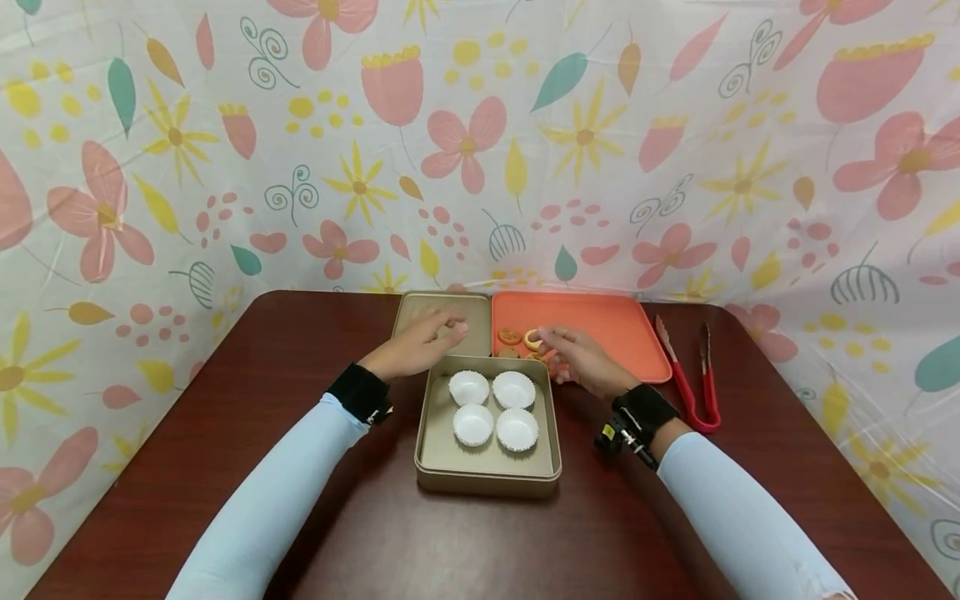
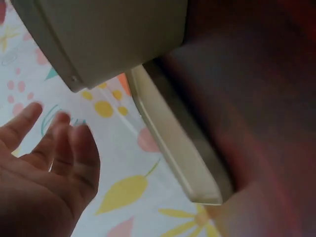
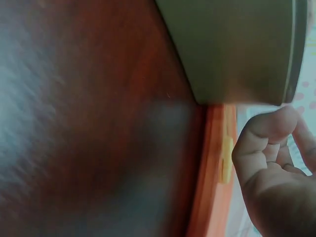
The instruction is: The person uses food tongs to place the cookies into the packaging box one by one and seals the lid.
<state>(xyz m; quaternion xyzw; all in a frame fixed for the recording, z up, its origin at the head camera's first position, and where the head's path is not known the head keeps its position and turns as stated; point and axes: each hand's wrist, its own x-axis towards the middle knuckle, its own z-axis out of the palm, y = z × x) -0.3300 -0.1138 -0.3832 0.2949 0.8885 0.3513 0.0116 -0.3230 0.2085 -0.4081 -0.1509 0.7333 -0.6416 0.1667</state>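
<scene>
A square gold baking tin (image 1: 487,465) sits on the table with several white paper baking cups (image 1: 473,425) inside. My left hand (image 1: 418,343) hovers by its far left corner, fingers loosely spread, over a flat gold lid or tray (image 1: 405,310). In the left wrist view that hand (image 2: 54,168) holds nothing. At the tin's far right corner is my right hand (image 1: 588,360), its fingertips beside a pale yellow round cookie (image 1: 532,340). Several brown cookies (image 1: 509,336) lie close by on an orange tray (image 1: 592,321). The right wrist view shows bent fingers with nothing visible between them.
Red-handled tongs (image 1: 705,417) lie spread on the table to the right of the orange tray. The dark wooden table (image 1: 360,533) ends at a floral cloth (image 1: 465,208) hanging behind and along both sides.
</scene>
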